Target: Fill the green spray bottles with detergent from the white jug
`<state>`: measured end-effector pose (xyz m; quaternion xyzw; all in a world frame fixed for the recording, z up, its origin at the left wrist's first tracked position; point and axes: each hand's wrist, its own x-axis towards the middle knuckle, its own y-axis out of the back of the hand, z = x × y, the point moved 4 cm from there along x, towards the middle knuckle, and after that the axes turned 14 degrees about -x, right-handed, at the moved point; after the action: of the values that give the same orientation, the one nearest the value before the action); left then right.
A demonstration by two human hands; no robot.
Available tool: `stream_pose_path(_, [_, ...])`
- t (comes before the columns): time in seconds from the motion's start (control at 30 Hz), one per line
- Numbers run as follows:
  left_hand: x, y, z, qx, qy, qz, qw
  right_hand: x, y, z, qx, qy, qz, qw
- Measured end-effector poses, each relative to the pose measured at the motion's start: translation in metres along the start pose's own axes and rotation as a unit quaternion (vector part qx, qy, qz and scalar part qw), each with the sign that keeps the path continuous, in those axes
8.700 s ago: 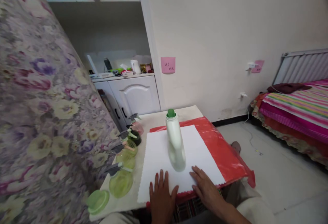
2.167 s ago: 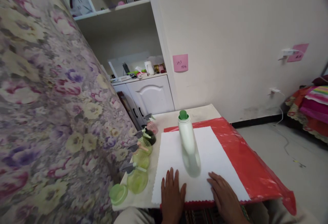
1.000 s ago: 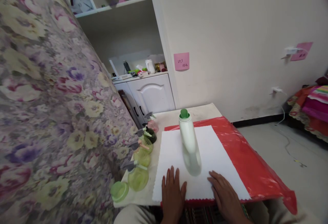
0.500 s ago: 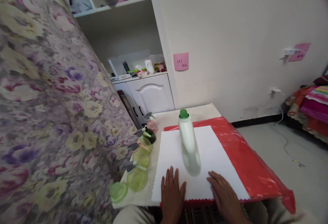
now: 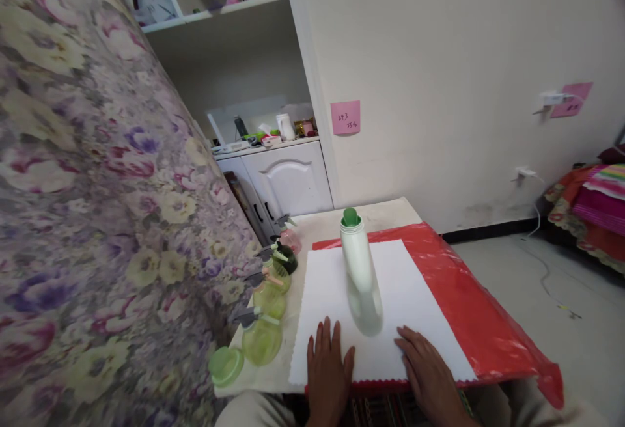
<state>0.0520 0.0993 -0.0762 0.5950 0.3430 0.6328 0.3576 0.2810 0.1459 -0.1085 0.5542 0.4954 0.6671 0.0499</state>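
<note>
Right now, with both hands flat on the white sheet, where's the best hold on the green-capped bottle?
Probably the white bottle mid-body, below the green cap. It stands upright on the white sheet, nothing crowding it. The right hand could wrap it from the right; the spray bottles sit off to the left.

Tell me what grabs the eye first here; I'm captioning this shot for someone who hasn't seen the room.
A tall white bottle with a green cap stands upright in the middle of a white sheet laid over a bright red plastic cover on the table. The left hand and right hand lie flat on the sheet's near edge, either side of the bottle, apart from it. A row of spray bottles lines the table's left edge.
</note>
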Motion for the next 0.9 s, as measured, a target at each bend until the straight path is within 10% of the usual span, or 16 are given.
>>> stream_pose_path(0.9, [-0.010, -0.006, -0.001, -0.012, -0.003, 0.010, 1.000, 0.000, -0.002, 0.002, 0.006, -0.003, -0.013, 1.000])
